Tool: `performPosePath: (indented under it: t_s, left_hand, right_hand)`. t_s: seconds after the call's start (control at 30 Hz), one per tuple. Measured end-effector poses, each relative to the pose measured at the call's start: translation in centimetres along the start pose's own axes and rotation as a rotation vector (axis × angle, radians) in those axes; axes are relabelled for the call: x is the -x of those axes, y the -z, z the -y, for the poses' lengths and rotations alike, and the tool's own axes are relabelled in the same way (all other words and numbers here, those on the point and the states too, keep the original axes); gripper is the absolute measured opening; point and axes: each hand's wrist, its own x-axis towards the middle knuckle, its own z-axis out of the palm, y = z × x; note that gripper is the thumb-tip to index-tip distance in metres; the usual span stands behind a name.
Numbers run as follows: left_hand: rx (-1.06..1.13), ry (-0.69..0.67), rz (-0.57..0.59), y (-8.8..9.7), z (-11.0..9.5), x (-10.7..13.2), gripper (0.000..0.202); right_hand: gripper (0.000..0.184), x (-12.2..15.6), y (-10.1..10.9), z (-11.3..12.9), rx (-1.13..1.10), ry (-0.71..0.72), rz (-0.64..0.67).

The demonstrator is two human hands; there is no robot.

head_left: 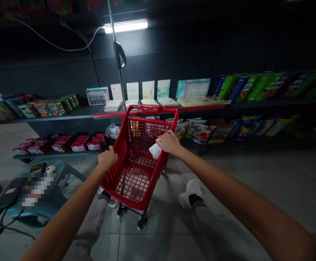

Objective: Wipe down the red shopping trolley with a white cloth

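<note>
A small red plastic shopping cart [140, 177] stands between my feet, its handle bar towards the shelves. My left hand [108, 158] is closed on the upper rim of the cart's left side. On the right rim rests my right hand [170, 143], fingers closed round a crumpled white cloth [155, 150] that hangs over the inner side of the basket. The cloth could also be a tissue; its kind is not sharp enough to tell. Through the grid floor of the basket the tiles show, and dark wheels [142, 222] stand below.
A shelf [84, 111] ahead holds booklets [133, 91], boxed sets and green snack bags [261, 87]. Red packs [62, 143] and more bags [203, 132] lie on the lower shelf. A metal pole [118, 54] rises behind the cart. At left, a blue-green stool [62, 170] carries devices and cables.
</note>
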Motion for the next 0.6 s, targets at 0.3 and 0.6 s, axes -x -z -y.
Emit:
performPosePath:
  t_s: [0.3, 0.6]
  left_hand:
    - [0.168, -0.196, -0.38, -0.4, -2.1, 1.2, 0.046]
    - [0.4, -0.669, 0.175, -0.9, -5.1, 6.8, 0.053]
  right_hand:
    - [0.047, 2.3, 0.5, -0.1, -0.039, -0.156, -0.028]
    - [0.047, 2.1, 1.2, 1.0, -0.119, -0.274, -0.009]
